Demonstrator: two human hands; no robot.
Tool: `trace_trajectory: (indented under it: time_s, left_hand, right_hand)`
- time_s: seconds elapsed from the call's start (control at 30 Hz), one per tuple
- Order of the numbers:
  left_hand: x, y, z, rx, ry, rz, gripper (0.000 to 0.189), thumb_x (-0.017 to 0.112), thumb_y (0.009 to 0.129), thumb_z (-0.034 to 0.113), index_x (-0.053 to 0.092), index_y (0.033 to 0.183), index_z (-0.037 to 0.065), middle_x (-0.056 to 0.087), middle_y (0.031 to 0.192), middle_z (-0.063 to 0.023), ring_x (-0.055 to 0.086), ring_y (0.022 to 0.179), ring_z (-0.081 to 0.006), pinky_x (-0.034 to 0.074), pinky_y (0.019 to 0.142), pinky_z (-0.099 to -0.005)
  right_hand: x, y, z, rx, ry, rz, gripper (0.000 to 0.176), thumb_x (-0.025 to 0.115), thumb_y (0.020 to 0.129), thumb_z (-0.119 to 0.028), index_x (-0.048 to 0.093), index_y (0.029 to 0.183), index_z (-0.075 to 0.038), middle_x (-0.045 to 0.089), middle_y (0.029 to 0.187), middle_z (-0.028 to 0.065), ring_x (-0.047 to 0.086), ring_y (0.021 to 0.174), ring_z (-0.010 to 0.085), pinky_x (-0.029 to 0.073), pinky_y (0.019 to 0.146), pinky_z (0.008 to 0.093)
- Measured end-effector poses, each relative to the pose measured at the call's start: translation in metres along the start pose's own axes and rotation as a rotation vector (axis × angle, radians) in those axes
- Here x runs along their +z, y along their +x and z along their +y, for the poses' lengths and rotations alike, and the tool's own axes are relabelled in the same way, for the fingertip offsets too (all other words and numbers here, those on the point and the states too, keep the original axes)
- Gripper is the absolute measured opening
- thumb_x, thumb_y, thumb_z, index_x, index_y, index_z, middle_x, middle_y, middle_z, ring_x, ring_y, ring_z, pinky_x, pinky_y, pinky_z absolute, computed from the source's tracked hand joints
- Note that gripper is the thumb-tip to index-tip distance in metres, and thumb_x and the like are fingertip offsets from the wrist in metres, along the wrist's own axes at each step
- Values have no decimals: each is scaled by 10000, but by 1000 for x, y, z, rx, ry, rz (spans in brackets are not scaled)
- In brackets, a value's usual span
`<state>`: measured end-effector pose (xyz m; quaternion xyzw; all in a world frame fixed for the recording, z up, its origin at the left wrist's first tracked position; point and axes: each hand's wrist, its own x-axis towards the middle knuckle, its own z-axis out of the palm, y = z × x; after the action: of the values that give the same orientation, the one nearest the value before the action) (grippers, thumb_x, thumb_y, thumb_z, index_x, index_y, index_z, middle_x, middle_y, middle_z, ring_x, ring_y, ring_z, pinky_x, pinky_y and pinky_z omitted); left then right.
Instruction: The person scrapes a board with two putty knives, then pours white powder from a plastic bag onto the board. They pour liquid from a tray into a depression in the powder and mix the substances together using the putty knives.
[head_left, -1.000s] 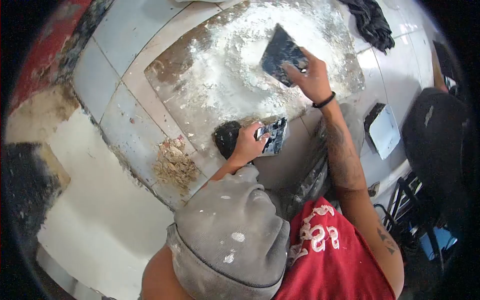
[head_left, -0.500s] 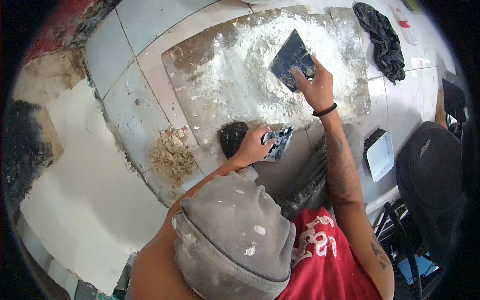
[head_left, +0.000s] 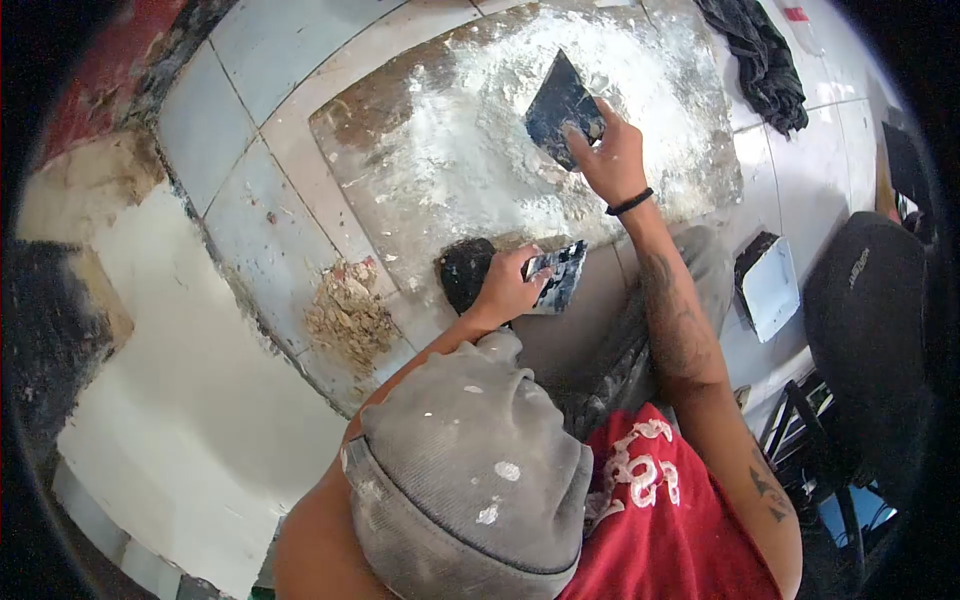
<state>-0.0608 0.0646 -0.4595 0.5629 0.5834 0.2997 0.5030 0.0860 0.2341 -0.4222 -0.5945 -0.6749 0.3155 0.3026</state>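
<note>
My right hand (head_left: 613, 158) is closed on a dark, flat putty knife (head_left: 562, 108), its broad blade over the white powdery material on the board (head_left: 375, 185). A dark band circles that wrist. Lower down, by the board's near edge, my left hand (head_left: 508, 288) grips a flat scraper (head_left: 562, 278) smeared with black and whitish patches; its handle is hidden by the fingers. Just left of this hand is a dark, speckled, rounded thing (head_left: 466, 274), perhaps a shoe. White material (head_left: 480, 110) is spread thick and uneven across much of the board.
A crumbly beige heap (head_left: 350, 318) lies on the tiles left of the board. Dark cloth (head_left: 758, 65) lies at the upper right. On the right are a white tray-like container (head_left: 770, 288) and a black chair (head_left: 865, 280). A pale smooth surface (head_left: 180, 400) fills the left.
The view has shifted slightly. My right hand and the putty knife have moved a little to the left over the board. My left hand stays nearly in place with the scraper.
</note>
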Motion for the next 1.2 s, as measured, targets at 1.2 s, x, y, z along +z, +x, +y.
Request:
trace_trajectory:
  time_s: [1.2]
  left_hand:
    - [-3, -2, -2, -59, 48, -26, 273, 678, 731, 138, 597, 915, -47, 616, 834, -227, 594, 791, -408, 477, 678, -396]
  right_hand:
    - [14, 13, -30, 110, 48, 222, 265, 636, 706, -179, 578, 865, 25, 591, 625, 149, 588, 579, 316, 465, 558, 367]
